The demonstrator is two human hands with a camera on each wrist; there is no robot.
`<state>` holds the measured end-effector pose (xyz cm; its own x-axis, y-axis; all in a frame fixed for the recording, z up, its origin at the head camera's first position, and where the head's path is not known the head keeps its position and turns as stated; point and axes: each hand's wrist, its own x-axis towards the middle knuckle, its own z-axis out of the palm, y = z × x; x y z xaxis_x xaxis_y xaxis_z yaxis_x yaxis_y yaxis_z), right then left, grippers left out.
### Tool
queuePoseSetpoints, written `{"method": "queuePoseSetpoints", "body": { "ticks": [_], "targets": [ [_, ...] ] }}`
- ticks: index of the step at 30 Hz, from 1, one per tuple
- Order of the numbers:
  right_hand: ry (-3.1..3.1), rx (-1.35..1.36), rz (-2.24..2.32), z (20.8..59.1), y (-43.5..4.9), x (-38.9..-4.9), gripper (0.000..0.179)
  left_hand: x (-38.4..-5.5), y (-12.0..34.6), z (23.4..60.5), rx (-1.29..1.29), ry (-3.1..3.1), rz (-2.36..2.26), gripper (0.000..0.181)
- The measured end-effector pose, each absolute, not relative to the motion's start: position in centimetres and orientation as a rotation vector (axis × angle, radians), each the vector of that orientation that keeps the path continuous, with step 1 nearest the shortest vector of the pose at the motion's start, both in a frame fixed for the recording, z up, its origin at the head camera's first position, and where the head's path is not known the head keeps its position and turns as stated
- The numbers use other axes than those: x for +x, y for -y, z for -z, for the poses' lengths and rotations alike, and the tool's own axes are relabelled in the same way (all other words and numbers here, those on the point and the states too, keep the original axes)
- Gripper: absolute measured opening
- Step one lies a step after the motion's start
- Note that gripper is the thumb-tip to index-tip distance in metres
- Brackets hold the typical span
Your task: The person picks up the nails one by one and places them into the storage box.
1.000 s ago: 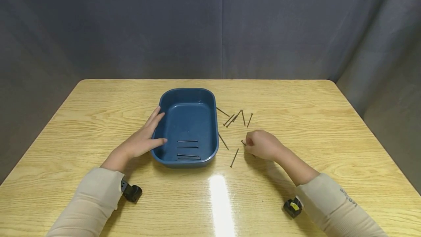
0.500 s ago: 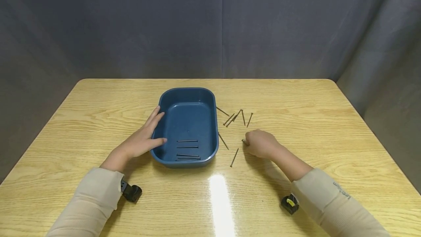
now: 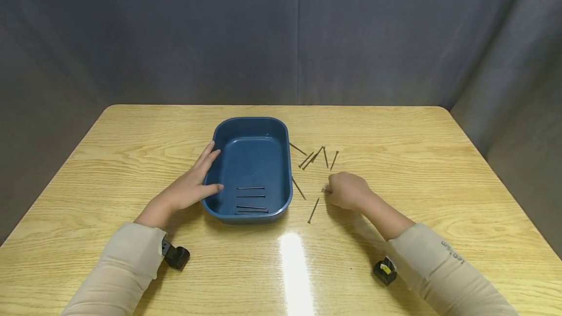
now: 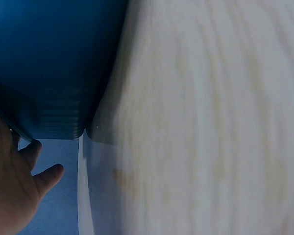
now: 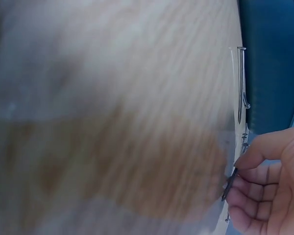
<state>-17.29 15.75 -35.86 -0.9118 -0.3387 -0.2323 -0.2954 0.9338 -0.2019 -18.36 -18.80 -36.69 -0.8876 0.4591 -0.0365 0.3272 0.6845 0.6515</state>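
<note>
A deep blue plastic tub (image 3: pixel 287 174) stands left of centre, with several nails (image 3: pixel 251 196) lying crosswise at its near end. My left hand (image 3: pixel 190 187) rests on the tub's left rim, its fingers fairly straight and spread. In the left wrist view, that hand (image 4: pixel 12 181) appears beside the tub wall (image 4: pixel 54 73). On the table to the right, my right hand (image 3: pixel 350 190) pinches a nail (image 3: pixel 326 190) between thumb and fingers. The right wrist view shows this nail (image 5: pixel 229 186) at the fingertips, close to the tabletop.
Several loose nails (image 3: pixel 311 158) lie on the wooden table (image 3: pixel 395 150) right of the tub, some crossing. One nail (image 3: pixel 313 210) lies nearest my right hand, and another nail (image 3: pixel 299 188) touches or nearly touches the tub wall. A grey curtain (image 3: pixel 281 38) hangs behind the table.
My right hand's fingers have closed in on the nail and the forearm has shifted slightly left. My left hand and the tub have stayed in place.
</note>
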Motion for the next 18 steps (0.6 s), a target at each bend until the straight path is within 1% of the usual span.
{"method": "queuePoseSetpoints", "body": {
  "ticks": [4,12,18],
  "targets": [
    [-2.829,-0.493,0.282,35.92,-15.89,-17.27,0.024,-18.32,18.78,36.6,0.637,-2.707,-0.98,0.078],
    [-2.825,-0.555,0.407,36.09,-15.91,-17.26,0.028,-18.26,18.67,36.67,0.613,-2.712,-0.98,0.078],
    [-2.844,-0.585,0.498,35.79,-15.79,-17.17,0.023,-18.35,18.73,36.78,0.615,-2.716,-0.97,0.078]
  ]
}}
